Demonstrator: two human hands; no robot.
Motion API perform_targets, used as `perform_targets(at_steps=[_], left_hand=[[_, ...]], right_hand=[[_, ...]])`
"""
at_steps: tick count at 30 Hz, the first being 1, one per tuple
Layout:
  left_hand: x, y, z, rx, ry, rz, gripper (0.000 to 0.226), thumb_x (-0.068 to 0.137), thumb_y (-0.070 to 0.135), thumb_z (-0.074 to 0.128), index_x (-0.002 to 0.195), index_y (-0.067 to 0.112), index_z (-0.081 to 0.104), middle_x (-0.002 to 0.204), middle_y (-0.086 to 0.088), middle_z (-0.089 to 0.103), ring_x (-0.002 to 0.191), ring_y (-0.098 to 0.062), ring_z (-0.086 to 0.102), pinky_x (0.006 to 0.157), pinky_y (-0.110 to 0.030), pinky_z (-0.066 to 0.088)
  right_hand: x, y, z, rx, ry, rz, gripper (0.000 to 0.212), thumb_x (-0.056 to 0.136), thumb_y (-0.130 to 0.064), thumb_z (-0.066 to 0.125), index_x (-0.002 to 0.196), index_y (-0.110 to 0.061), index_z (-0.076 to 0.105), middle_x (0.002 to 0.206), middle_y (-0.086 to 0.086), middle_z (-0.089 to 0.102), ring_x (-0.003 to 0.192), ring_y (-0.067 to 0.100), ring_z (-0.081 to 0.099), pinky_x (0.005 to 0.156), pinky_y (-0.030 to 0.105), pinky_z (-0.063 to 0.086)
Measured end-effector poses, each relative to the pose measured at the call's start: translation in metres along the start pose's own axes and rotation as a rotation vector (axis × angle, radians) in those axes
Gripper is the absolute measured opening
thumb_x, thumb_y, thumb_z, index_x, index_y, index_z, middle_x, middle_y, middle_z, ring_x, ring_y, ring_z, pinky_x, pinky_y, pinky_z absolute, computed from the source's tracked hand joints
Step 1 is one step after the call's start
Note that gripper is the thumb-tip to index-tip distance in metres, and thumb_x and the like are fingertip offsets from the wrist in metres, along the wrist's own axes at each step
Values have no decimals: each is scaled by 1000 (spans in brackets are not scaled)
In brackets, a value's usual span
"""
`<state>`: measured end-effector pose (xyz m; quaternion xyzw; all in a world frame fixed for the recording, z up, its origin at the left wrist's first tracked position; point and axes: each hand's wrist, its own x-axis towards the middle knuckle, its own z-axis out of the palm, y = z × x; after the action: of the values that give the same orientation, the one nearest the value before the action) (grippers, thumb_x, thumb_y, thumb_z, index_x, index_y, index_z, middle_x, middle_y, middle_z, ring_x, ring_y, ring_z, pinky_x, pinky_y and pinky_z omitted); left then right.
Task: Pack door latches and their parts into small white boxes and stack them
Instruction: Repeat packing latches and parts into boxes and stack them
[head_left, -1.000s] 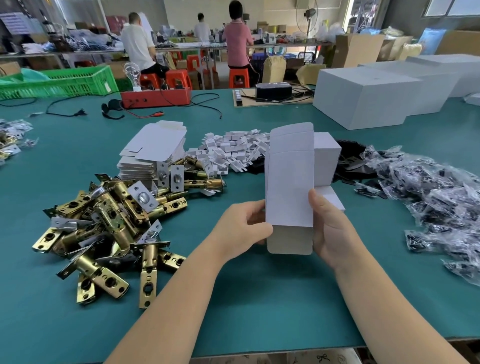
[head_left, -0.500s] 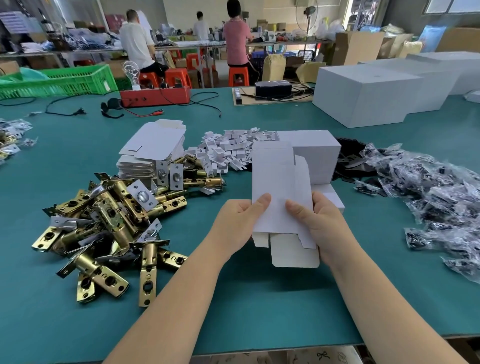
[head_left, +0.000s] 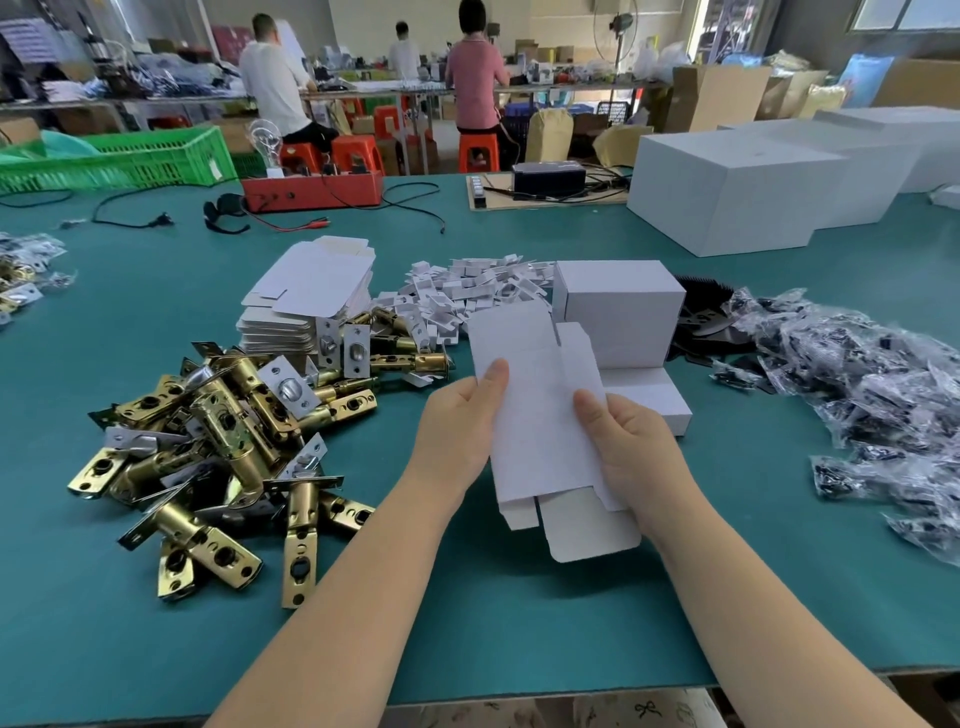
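Two hands hold a white box (head_left: 540, 410) above a green table (head_left: 519, 623): the left hand (head_left: 460, 421) and right hand (head_left: 631, 447) each grip one side. Brass latches (head_left: 218, 441) are piled at left.

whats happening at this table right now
A person is holding a flat white carton in both hands, left hand and right hand, above the green table, with its end flaps still open. Nothing is packed in it yet. A pile of brass door latches lies to the left beside a stack of flat cartons, bagged parts to the right, and closed white boxes just behind.
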<state>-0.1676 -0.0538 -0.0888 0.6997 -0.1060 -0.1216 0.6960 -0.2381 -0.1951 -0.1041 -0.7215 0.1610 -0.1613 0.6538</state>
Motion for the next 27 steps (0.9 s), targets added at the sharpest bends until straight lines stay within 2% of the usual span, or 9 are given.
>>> perform_targets(at_steps=[2, 5, 7, 10, 15, 17, 21, 24, 27], left_hand=[[0, 0, 0, -3, 29, 31, 50, 97, 39, 54, 90, -10, 63, 83, -10, 65, 75, -19, 59, 69, -32, 45], [1, -2, -1, 27, 9, 40, 51, 98, 35, 55, 91, -15, 60, 85, -17, 66, 76, -21, 59, 71, -34, 45], [0, -4, -1, 62, -42, 45, 52, 97, 34, 55, 78, -14, 56, 75, -14, 57, 69, -18, 52, 65, -29, 39], [-3, -5, 3, 132, -62, 57, 43, 97, 33, 57, 68, 2, 54, 66, -3, 53, 60, -14, 47, 55, -23, 34], [-3, -3, 4, 69, -57, 42, 46, 95, 32, 60, 62, 1, 52, 66, -3, 56, 63, -17, 49, 61, -28, 36], [-4, -3, 3, 42, -101, 23, 52, 95, 35, 59, 72, -11, 53, 72, -7, 56, 67, -16, 50, 63, -29, 35], [-10, -2, 2, 207, -317, 13, 72, 87, 59, 50, 75, -12, 51, 79, -6, 50, 71, -18, 44, 70, -32, 30], [-13, -2, 4, 248, -419, -1, 74, 86, 62, 46, 85, -11, 61, 83, -13, 59, 77, -19, 50, 77, -34, 37], [-13, 0, 5, 314, -401, 58, 68, 93, 59, 45, 67, -3, 54, 67, -5, 46, 64, -15, 40, 65, -28, 32]], right_hand=[[-1, 0, 1, 29, -29, 21, 32, 93, -41, 55, 79, -15, 67, 73, -6, 73, 64, 10, 65, 58, 23, 52], [-1, 1, -1, 134, -51, 78, 33, 93, -35, 59, 65, -19, 68, 70, -5, 72, 56, 8, 65, 47, 16, 48], [0, 2, -2, 188, -50, 94, 30, 93, -31, 60, 67, -21, 72, 75, -3, 74, 61, 10, 68, 49, 18, 50], [2, 0, -2, 168, -9, 70, 20, 92, -31, 61, 81, -17, 71, 79, -1, 75, 65, 12, 70, 51, 22, 53], [1, 4, 1, 113, 70, -38, 15, 94, -27, 58, 87, -18, 68, 79, -5, 75, 69, 10, 70, 53, 21, 53], [1, 3, 2, 118, 151, -64, 17, 96, -28, 55, 85, -21, 67, 76, -12, 73, 65, 3, 68, 51, 17, 50], [3, 2, -4, 81, 315, -112, 32, 100, -29, 47, 72, -21, 61, 62, -19, 66, 54, -4, 59, 47, 13, 45], [4, 4, -7, 39, 371, -115, 41, 100, -31, 47, 63, -15, 51, 54, -15, 57, 50, 2, 50, 48, 18, 41], [5, 6, -7, 34, 388, -100, 42, 99, -35, 47, 65, -11, 47, 59, -7, 53, 56, 9, 46, 54, 27, 39]])
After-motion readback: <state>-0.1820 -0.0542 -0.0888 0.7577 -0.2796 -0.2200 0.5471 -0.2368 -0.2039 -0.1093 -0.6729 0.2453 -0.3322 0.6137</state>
